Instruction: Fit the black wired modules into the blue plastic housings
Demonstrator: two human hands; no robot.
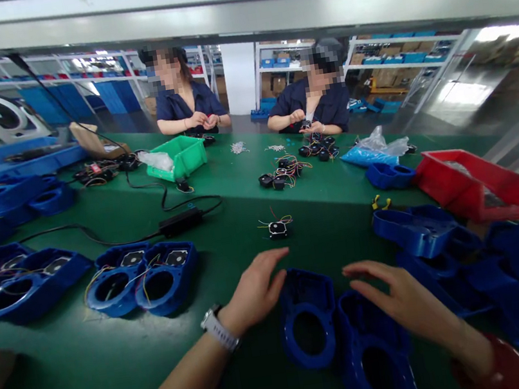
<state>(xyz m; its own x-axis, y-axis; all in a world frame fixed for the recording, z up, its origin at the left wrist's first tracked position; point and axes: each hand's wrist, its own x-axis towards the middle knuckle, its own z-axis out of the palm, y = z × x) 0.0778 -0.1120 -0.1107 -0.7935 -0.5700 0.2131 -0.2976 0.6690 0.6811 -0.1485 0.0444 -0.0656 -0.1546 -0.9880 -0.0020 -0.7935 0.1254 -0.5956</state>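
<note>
Two blue plastic housings with round openings lie side by side in front of me, the left housing (pixel 327 321) and the right housing (pixel 347 370). My left hand (pixel 258 285) is at the upper left edge of the left one, fingers stretched out and thumb apart. Over the upper right part of the other housing, my right hand (pixel 396 294) hovers with its fingers extended; whether it touches the plastic I cannot tell. Neither hand holds anything. Just beyond my left fingertips sits a small black motor-like part (pixel 278 229) with thin coloured wires.
Blue housings with wired parts (pixel 167 280) stand to the left, and more stacked housings (pixel 443 251) to the right. A red bin (pixel 477 181), a green bin (pixel 180 157) and a black cable box (pixel 180 222) are farther back. Two people work across the table.
</note>
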